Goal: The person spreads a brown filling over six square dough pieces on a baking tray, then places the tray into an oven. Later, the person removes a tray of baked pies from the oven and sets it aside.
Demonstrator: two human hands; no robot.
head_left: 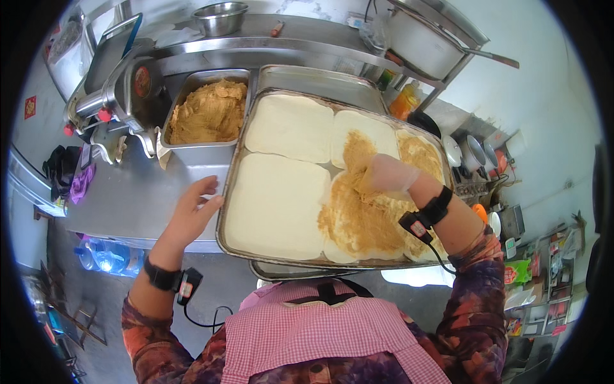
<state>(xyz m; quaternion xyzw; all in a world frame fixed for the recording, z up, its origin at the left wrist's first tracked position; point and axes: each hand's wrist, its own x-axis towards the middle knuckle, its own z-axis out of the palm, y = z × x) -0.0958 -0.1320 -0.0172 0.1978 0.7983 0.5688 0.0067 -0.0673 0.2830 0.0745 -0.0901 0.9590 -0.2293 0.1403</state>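
Note:
A large baking tray (223,225) holds several pale flat dough sheets (275,205) laid side by side. Brown paste (358,221) is smeared unevenly over the sheets on its right half; those on the left are bare. My right hand (391,174), in a clear plastic glove, is closed on a lump of the paste and rests low over the right-hand dough. Its fingertips are partly hidden. Bare and holding nothing, my left hand (194,211) hovers beside the tray's left edge with its fingers apart. Behind it, a deep steel pan (203,153) contains a mound of the same paste.
Another tray (326,83) lies behind the dough tray. A metal machine (128,96) stands at the back left of the steel table (128,198). On the shelf above sits a steel bowl (219,19). A large pot (425,48) and an orange bottle (405,101) are at the back right.

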